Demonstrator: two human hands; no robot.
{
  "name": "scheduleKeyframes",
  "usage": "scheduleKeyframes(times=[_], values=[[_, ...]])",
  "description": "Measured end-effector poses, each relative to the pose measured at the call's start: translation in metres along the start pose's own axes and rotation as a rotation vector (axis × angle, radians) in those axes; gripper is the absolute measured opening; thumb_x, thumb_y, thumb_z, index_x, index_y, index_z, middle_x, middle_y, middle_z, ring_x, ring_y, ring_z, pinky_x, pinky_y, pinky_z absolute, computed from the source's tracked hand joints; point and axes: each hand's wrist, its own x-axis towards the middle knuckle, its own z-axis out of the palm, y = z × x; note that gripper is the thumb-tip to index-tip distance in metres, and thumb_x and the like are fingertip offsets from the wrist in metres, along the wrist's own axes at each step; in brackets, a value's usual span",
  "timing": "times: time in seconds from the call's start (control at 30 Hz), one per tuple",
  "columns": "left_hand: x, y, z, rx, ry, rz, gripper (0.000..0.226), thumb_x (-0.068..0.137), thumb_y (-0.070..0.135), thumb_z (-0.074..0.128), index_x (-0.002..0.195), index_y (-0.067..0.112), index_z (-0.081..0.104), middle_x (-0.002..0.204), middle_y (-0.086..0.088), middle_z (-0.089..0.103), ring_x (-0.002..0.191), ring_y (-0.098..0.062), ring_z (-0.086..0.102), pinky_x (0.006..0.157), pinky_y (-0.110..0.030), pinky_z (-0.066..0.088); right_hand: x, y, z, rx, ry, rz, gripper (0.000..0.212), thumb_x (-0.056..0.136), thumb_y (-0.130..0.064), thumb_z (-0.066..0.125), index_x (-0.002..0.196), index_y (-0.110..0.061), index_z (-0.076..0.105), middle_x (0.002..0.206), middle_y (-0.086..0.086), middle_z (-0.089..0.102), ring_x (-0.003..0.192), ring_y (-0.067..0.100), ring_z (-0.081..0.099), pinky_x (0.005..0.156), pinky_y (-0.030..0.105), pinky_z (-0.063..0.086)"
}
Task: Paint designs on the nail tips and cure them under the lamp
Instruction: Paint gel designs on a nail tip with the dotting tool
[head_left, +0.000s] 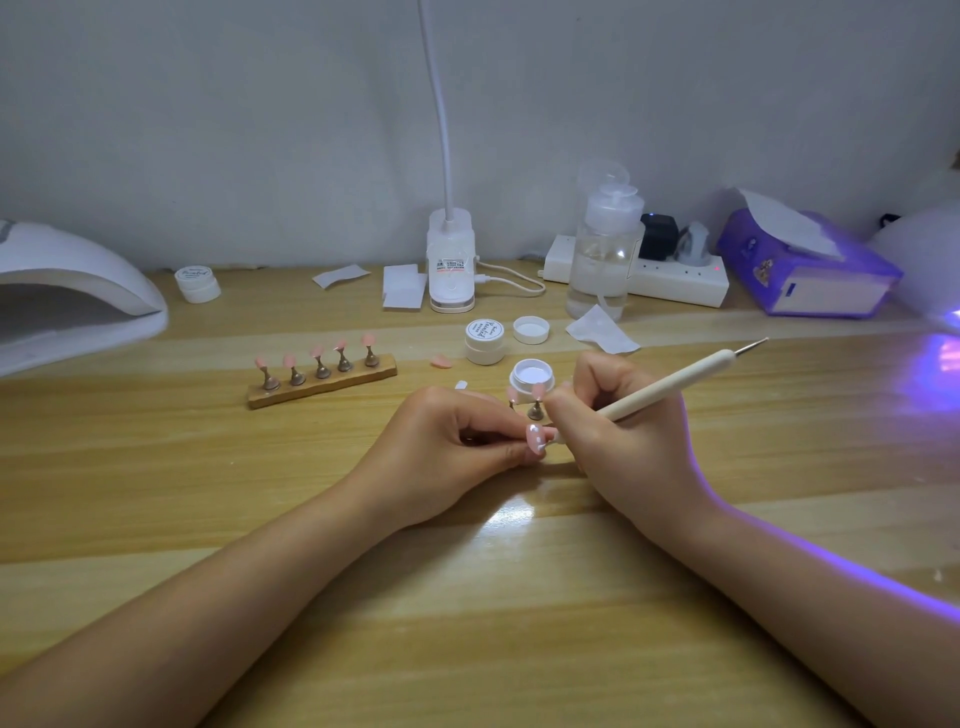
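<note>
I pinch a small pink nail tip with white dabs between the curled fingers of my left hand, low over the pale wooden table. My right hand grips a cream pen-shaped dotting tool like a pencil, its working end touching the tip, its metal point aimed away up to the right. To do this well, I judge I should keep both wrists resting on the table, load little gel, and touch down lightly so the dots stay round and apart.

Counting: five pink tips stand on brass pegs in a wooden strip holder. Two more pegged tips stand just behind my fingers, and one loose pink tip lies flat. There are three white gel jars: one open, one closed, one far left, plus a loose lid. Two lamps are in view: a white domed one at left, and a violet-glowing one at the right edge.
</note>
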Motion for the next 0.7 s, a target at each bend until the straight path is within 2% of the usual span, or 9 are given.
scheduleKeyframes(times=[0.17,0.7], values=[[0.0005,-0.0004,-0.0002,0.008,-0.003,-0.004,0.019,0.072,0.011,0.071,0.091,0.018,0.070,0.074,0.018,0.067,0.071,0.009,0.061,0.066,-0.009,0.043,-0.0005,-0.0017,0.0010,0.008,0.002,-0.006,0.039,0.073,-0.004,0.056,0.047,-0.017,0.030,0.034,-0.016,0.045,0.038,-0.005,0.048,0.045,0.003,0.034],[0.0001,-0.0002,-0.0004,0.004,-0.004,-0.016,0.020,0.073,0.008,0.072,0.090,0.018,0.071,0.075,0.015,0.068,0.071,0.006,0.061,0.067,-0.012,0.045,-0.0010,-0.0021,0.0008,0.030,-0.001,-0.001,0.037,0.072,-0.003,0.055,0.047,-0.016,0.031,0.035,-0.016,0.045,0.037,-0.006,0.047,0.045,0.004,0.036]])
